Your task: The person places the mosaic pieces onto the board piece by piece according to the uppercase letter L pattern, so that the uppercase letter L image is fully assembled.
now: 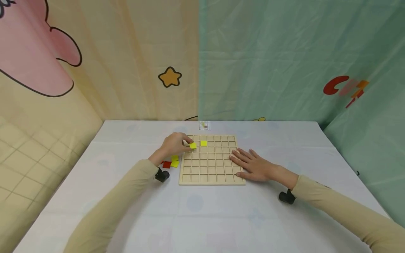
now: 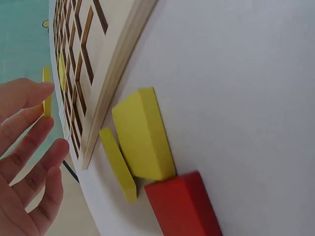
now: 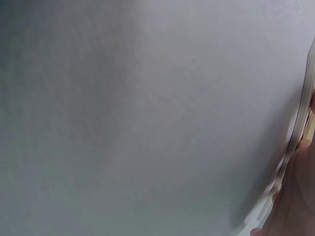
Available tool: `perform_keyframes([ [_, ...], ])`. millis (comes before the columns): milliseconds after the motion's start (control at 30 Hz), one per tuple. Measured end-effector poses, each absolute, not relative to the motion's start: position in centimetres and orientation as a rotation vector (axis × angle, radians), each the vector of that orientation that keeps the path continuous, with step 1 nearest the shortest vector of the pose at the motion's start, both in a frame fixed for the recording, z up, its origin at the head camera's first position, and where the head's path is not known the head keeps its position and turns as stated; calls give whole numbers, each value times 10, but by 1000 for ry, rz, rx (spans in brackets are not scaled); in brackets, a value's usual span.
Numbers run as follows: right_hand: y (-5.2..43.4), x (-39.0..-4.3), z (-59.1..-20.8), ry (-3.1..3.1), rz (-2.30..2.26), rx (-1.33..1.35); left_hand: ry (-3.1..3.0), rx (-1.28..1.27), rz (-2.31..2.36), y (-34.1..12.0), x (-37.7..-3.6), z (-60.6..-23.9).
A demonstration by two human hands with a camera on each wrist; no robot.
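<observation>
Even, soft, bright light overhead; faint shadows only. Head view bent at the edges, wide-angle. Left wrist view sharp up close, right wrist view almost wholly blurred grey.

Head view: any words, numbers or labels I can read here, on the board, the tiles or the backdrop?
None can be read.
Small card behind the wooden board: a coloured grid pattern, too small to make out.
Red and orange marks on the green curtain: blurred shapes, not legible.
Yellow tiles: blank.
</observation>
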State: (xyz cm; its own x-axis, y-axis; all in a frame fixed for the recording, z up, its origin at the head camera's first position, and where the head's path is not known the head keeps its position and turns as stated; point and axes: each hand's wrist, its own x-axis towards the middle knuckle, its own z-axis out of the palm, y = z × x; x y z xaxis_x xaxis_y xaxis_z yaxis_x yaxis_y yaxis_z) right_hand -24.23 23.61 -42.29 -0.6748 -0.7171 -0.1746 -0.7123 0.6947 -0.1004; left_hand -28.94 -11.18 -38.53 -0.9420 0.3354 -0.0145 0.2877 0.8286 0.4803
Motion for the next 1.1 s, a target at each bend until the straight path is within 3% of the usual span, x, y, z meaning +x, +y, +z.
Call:
perform_keyframes([
  [1100,239,-241,-422,2706,-63,-1198,2855,682,679,-76,-299,-397],
])
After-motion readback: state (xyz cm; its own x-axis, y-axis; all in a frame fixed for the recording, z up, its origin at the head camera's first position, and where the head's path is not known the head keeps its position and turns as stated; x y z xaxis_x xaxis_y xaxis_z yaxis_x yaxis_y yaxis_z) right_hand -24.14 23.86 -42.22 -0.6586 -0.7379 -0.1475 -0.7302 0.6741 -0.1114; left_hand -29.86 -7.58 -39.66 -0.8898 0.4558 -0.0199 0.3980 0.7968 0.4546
